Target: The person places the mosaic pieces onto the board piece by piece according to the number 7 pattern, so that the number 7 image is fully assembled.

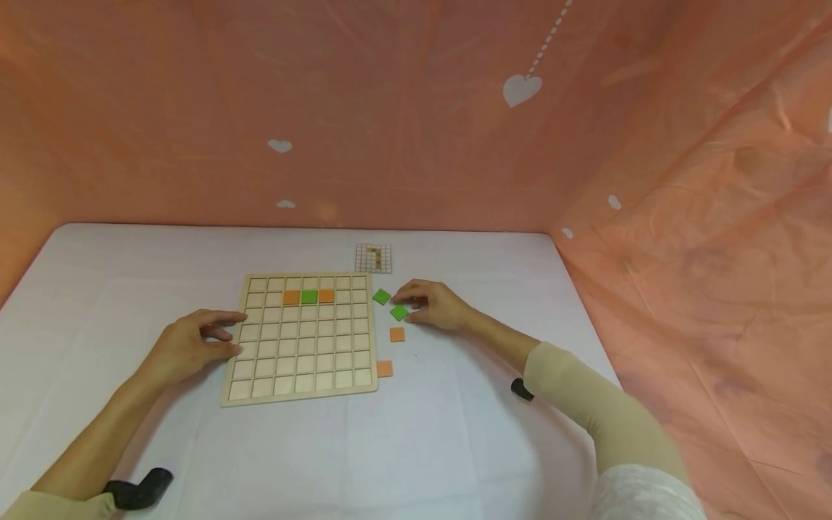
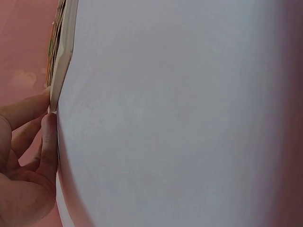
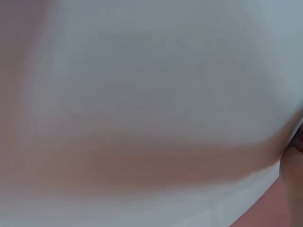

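A wooden grid board (image 1: 299, 399) lies on the white table with two orange tiles and one green tile (image 1: 309, 297) in a row near its top. My left hand (image 1: 188, 345) rests its fingertips and thumb tip at the board's left edge; the left wrist view shows these fingers (image 2: 47, 146) against the rim. To the right of the board, my right hand (image 1: 438, 305) has thumb and fingers around a loose green tile (image 1: 399, 313), pinching it at the tabletop. Another green tile (image 1: 381, 297) lies just left of those fingertips. Only a sliver of this hand (image 3: 293, 175) enters the right wrist view.
A small printed pattern card (image 1: 373, 258) lies behind the board's upper right corner. Two orange tiles are nearer me, one (image 1: 397, 334) below the right hand and one (image 1: 385, 368) against the board's right edge. An orange curtain (image 1: 416, 144) with hearts hangs behind the table.
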Demonstrator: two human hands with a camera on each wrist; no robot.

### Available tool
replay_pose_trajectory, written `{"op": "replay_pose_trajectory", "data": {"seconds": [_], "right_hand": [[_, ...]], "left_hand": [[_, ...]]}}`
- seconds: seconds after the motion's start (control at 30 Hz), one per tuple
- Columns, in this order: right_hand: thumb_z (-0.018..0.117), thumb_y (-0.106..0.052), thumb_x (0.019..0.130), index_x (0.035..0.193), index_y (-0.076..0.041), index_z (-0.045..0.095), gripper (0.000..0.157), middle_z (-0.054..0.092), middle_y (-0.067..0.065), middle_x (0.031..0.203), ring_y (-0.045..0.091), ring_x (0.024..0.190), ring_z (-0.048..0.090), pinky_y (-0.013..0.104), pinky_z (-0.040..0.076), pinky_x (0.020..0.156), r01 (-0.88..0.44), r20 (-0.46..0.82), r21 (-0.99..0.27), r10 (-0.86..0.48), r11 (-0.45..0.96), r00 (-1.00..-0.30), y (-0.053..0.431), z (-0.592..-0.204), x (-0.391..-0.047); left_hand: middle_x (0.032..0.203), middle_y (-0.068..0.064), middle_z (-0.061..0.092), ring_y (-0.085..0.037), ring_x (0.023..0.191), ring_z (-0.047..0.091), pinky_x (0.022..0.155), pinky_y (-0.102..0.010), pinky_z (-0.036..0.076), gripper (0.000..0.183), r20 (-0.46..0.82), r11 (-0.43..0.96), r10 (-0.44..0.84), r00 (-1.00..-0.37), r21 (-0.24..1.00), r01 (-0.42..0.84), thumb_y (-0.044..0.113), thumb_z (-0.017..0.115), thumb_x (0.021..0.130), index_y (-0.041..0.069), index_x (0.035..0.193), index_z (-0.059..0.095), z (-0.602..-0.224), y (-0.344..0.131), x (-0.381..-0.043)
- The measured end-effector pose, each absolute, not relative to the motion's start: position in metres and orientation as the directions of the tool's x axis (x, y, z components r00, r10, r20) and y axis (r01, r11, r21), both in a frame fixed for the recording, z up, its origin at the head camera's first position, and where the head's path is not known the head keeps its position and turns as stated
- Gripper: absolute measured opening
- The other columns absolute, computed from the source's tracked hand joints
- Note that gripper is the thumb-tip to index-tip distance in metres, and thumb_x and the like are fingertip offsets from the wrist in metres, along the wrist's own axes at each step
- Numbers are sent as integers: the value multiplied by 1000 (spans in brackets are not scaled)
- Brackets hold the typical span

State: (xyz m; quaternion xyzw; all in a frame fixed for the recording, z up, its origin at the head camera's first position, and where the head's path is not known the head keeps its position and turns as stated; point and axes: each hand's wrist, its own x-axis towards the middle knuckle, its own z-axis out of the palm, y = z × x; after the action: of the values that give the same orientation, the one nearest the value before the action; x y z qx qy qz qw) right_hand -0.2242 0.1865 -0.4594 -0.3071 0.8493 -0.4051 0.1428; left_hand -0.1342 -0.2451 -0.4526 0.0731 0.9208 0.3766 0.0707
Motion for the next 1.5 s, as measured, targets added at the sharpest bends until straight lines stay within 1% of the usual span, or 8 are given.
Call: {"op": "replay_pose_trajectory", "data": {"seconds": [0.13, 0.4, 0.53, 0.77, 0.87, 1.07, 1.3, 1.5], "right_hand": [[79, -2, 84, 118, -10, 73, 36, 64, -1, 119, 13, 100, 60, 28, 49, 86, -414, 8, -765, -635, 494, -773, 188, -461, -223], [77, -6, 86, 116, -11, 75, 30, 63, -2, 113, 14, 109, 58, 28, 48, 90, -456, 34, -738, -648, 497, -761, 187, -464, -223], [79, -8, 85, 112, -11, 76, 27, 65, -4, 109, 11, 105, 59, 26, 48, 88, -458, 42, -729, -635, 509, -772, 186, -466, -224], [80, -8, 84, 108, -9, 77, 24, 66, -3, 104, 11, 87, 58, 24, 47, 74, -434, 55, -730, -589, 527, -806, 181, -467, -220], [80, -8, 84, 108, -9, 76, 25, 67, -2, 102, 11, 85, 58, 24, 47, 73, -420, 56, -732, -567, 536, -822, 180, -466, -219], [80, -9, 84, 109, -7, 76, 25, 69, 0, 100, 12, 85, 57, 25, 48, 75, -411, 83, -739, -534, 533, -842, 175, -461, -218], [79, -11, 85, 110, -6, 75, 26, 68, 2, 101, 13, 91, 60, 25, 50, 82, -399, 115, -735, -480, 548, -870, 159, -457, -215], [79, -10, 85, 108, -6, 76, 24, 68, 1, 100, 12, 90, 61, 22, 50, 81, -401, 136, -739, -462, 542, -876, 140, -459, -213]], "left_hand": [[111, -17, 67, -25, 95, 62, 76, -35, 42, 56, -80, 704, 192, -978, 706, 81, 22, 82, 82, 4, 131, 63, -451, -244, -134], [110, -19, 66, -32, 98, 61, 76, -36, 42, 56, -109, 716, 186, -977, 696, 59, 21, 80, 83, 3, 133, 61, -450, -244, -135], [109, -18, 67, -33, 99, 62, 77, -37, 42, 56, -109, 716, 189, -976, 696, 61, 21, 79, 83, 3, 133, 60, -450, -245, -134], [111, -18, 66, -30, 98, 62, 77, -36, 42, 55, -98, 710, 196, -976, 701, 73, 21, 80, 83, 4, 132, 61, -451, -245, -134], [112, -18, 65, -29, 97, 61, 77, -36, 43, 54, -91, 710, 201, -975, 700, 81, 20, 80, 83, 4, 132, 62, -451, -245, -134], [112, -18, 66, -29, 97, 61, 77, -36, 42, 55, -90, 711, 198, -976, 698, 80, 21, 80, 84, 4, 132, 62, -451, -245, -135], [115, -19, 63, -30, 99, 60, 77, -37, 42, 55, -89, 702, 198, -976, 708, 78, 21, 80, 85, 3, 133, 61, -453, -244, -134], [114, -19, 63, -31, 99, 60, 78, -37, 41, 54, -81, 701, 190, -979, 709, 77, 20, 79, 85, 3, 133, 61, -454, -244, -133]]}}
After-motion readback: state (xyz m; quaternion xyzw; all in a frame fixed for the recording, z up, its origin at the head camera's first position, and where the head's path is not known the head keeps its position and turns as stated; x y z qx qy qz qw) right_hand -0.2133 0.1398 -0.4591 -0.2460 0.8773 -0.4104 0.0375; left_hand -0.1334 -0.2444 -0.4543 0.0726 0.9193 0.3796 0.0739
